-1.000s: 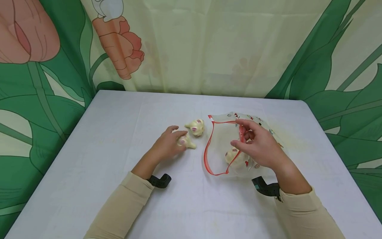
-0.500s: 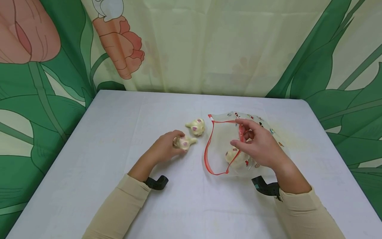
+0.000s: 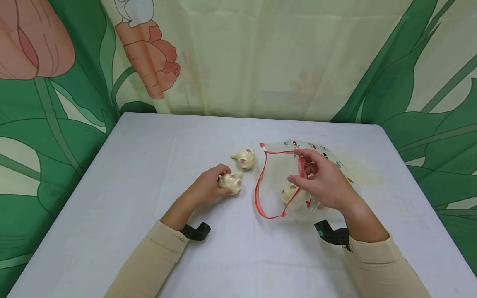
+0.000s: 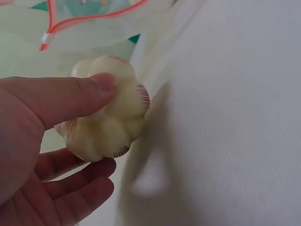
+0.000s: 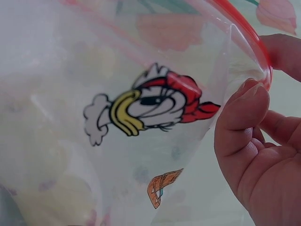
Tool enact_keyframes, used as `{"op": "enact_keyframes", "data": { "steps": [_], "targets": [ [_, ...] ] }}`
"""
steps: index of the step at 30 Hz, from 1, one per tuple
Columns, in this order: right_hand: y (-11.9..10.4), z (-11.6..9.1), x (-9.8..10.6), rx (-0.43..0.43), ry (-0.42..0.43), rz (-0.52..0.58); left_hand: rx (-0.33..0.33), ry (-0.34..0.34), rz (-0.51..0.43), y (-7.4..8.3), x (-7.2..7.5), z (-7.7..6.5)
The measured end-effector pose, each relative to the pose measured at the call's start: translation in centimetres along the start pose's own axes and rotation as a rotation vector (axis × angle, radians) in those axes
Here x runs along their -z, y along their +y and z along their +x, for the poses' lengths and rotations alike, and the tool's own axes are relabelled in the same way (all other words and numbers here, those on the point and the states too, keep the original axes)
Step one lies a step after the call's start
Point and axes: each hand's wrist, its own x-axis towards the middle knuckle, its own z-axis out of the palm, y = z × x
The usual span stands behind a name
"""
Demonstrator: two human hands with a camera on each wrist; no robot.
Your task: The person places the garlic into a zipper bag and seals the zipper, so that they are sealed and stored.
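Observation:
In the head view, my left hand (image 3: 206, 187) grips a garlic bulb (image 3: 232, 183) between thumb and fingers. The left wrist view gives a closer look at this pale, purple-streaked garlic bulb (image 4: 106, 110), with the thumb across its side. Just behind it a second garlic bulb (image 3: 246, 159) lies on the table. My right hand (image 3: 328, 178) pinches the red-edged mouth of a clear printed zip bag (image 3: 279, 146), holding it spread toward the left. Another garlic bulb (image 3: 289, 193) is inside the bag. Film partly hides the bag's contents in the right wrist view.
A white-covered table (image 3: 141, 165) lies under everything. Behind it hangs a printed curtain (image 3: 253, 62) with tulips and leaves. Black straps (image 3: 196, 231) sit on both wrists.
My left hand has gone from touching the front bulb to gripping it from the left. The bulb has turned, so its stem no longer points right. The right hand and bag stay put.

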Motion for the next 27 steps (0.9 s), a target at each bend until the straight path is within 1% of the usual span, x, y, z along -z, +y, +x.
{"op": "enact_keyframes", "data": {
  "steps": [2, 4, 8, 10, 16, 19, 21, 27],
  "targets": [
    [0.0, 0.0, 0.0, -0.005, 0.0, 0.001, -0.009, -0.003, -0.003, 0.3, 0.1, -0.3],
    [0.0, 0.0, 0.0, -0.006, 0.001, 0.001, -0.039, -0.008, -0.014, 0.7, 0.4, -0.7],
    [0.0, 0.0, -0.1, -0.003, 0.003, 0.004, -0.139, -0.015, -0.048, 1.5, 1.1, -1.7],
    [0.0, 0.0, -0.1, -0.002, 0.005, 0.005, -0.178, -0.021, -0.06, 1.9, 1.4, -2.0],
    [-0.1, 0.0, -0.1, -0.005, -0.001, -0.003, -0.232, -0.078, -0.107, 2.7, 1.9, -2.7],
    [-0.1, 0.0, -0.1, -0.005, 0.0, -0.01, -0.276, -0.105, -0.136, 3.2, 1.8, -2.7],
    [-0.1, 0.0, -0.1, -0.004, 0.002, -0.014, -0.308, -0.122, -0.138, 3.6, 1.7, -2.6],
    [-0.1, 0.1, -0.1, 0.009, 0.005, -0.016, -0.391, -0.164, -0.088, 4.7, 0.5, -1.6]
  ]
}}
